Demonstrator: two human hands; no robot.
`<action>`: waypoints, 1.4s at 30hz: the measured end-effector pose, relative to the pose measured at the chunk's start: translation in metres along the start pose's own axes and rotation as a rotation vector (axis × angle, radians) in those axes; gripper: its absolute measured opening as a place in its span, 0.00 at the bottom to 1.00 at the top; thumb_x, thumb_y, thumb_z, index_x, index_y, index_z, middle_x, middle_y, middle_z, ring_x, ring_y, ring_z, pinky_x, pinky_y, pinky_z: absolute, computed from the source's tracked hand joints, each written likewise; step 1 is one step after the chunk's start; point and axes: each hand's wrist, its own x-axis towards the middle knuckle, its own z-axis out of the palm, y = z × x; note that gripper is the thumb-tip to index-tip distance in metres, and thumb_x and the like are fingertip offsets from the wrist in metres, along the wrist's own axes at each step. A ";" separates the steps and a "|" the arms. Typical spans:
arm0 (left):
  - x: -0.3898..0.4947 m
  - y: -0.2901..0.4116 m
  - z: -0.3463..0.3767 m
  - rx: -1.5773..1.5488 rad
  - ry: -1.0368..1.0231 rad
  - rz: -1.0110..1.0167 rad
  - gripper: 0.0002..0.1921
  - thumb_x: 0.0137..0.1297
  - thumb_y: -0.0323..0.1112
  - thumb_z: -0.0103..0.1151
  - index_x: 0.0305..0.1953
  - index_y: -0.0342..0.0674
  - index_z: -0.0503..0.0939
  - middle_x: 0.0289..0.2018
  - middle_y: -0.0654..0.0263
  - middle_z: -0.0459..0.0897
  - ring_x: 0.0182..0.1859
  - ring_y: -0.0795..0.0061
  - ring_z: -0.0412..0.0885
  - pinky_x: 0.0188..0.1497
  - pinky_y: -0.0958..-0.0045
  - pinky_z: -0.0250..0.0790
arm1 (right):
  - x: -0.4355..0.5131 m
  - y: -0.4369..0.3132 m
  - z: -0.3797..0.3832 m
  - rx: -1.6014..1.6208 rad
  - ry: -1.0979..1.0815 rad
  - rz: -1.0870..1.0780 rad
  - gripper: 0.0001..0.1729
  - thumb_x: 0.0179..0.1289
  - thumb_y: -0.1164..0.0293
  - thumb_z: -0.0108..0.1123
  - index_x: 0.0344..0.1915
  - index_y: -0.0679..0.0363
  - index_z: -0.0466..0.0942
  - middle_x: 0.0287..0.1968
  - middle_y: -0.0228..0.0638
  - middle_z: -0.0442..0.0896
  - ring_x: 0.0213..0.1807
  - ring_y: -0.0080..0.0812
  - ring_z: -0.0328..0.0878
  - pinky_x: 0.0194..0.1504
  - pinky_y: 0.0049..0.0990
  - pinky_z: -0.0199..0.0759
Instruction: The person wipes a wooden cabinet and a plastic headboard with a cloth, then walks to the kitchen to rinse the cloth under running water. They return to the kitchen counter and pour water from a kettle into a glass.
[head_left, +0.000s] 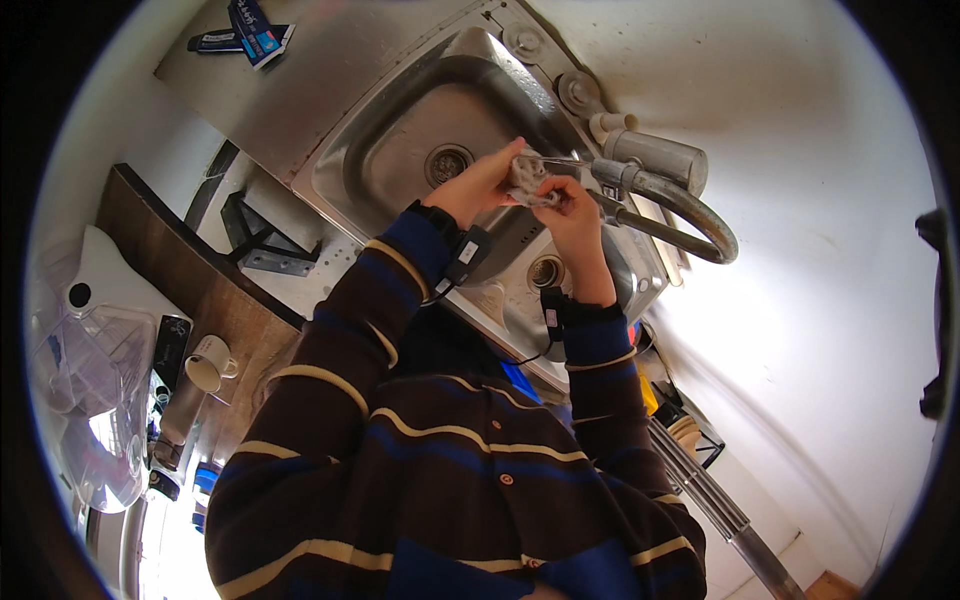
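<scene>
Both hands hold a crumpled, light grey, wet-looking cloth (531, 177) over the stainless steel double sink (420, 112). My left hand (480, 180) grips its left side, with the thumb near the upper edge. At the lower right of the cloth, the fingers of my right hand (571, 210) pinch it. A thin stream of water reaches the cloth from the spout of the curved metal faucet (619, 172). Below my left hand lies the larger basin's drain strainer (448, 164); the smaller basin's drain (545, 273) is beside my right wrist. Each wrist wears a black strap with a small device.
Two dark tubes (259, 37) lie crossed on the steel counter at upper left. A white mug (210, 364) stands on the wooden counter near a clear plastic-covered appliance (105, 390). The faucet's hose loops toward the wall. A rack with bowls (684, 431) is at lower right.
</scene>
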 end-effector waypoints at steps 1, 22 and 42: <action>0.005 0.000 0.001 0.046 -0.011 0.013 0.23 0.72 0.48 0.53 0.55 0.33 0.74 0.54 0.55 0.80 0.50 0.60 0.83 0.50 0.58 0.79 | -0.005 -0.001 -0.003 0.000 -0.050 0.031 0.15 0.53 0.88 0.60 0.40 0.63 0.76 0.40 0.27 0.78 0.43 0.19 0.75 0.46 0.18 0.69; -0.038 0.023 0.016 0.323 -0.165 -0.108 0.18 0.59 0.28 0.67 0.51 0.38 0.77 0.46 0.63 0.83 0.50 0.69 0.82 0.49 0.67 0.78 | 0.058 0.024 0.010 0.633 -0.049 0.137 0.14 0.72 0.69 0.59 0.53 0.64 0.78 0.46 0.33 0.83 0.48 0.23 0.78 0.49 0.23 0.73; -0.031 0.016 0.019 0.728 -0.141 -0.159 0.11 0.57 0.27 0.67 0.41 0.38 0.78 0.35 0.66 0.82 0.36 0.76 0.80 0.40 0.77 0.75 | 0.073 0.009 0.023 0.097 -0.032 0.026 0.11 0.75 0.67 0.53 0.44 0.61 0.81 0.27 0.24 0.74 0.29 0.17 0.68 0.31 0.19 0.64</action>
